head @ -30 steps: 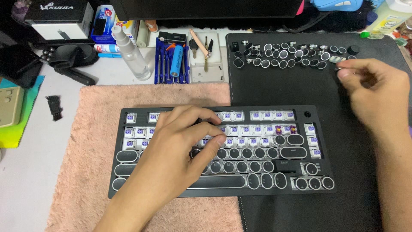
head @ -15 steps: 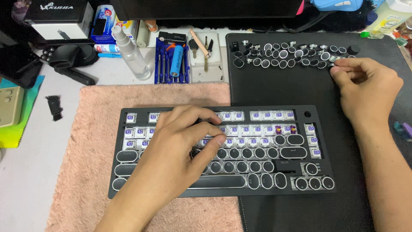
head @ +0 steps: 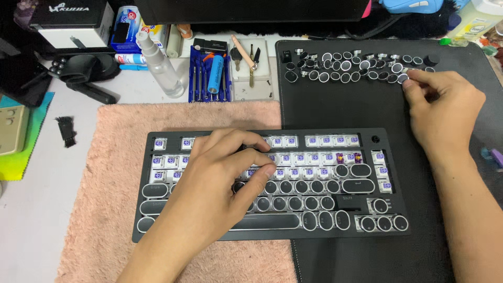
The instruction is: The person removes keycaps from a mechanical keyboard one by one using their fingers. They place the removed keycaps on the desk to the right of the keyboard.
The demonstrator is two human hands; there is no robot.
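Observation:
A black keyboard [head: 325, 204] lies on a pink towel [head: 110, 157] and a black mat [head: 367, 105]. Its lower rows carry round black keycaps; the upper rows show bare white and purple switches. My left hand [head: 220, 188] rests on the keyboard's middle, fingertips pressing near a keycap in the third row. My right hand [head: 445, 105] sits at the mat's far right, its fingers pinched on a small round keycap [head: 403, 78] at the end of the loose keycaps [head: 346, 65] laid in rows.
Behind the towel stand a blue screwdriver set [head: 209, 78], a clear spray bottle [head: 160, 65], a white tray with small tools [head: 250, 65] and boxes. A small black brush [head: 66, 131] lies on the white desk at left. Bottles stand at the far right corner.
My right hand has shifted left along the rows of loose keycaps and closed its fingers on one. My left hand has stayed on the keyboard.

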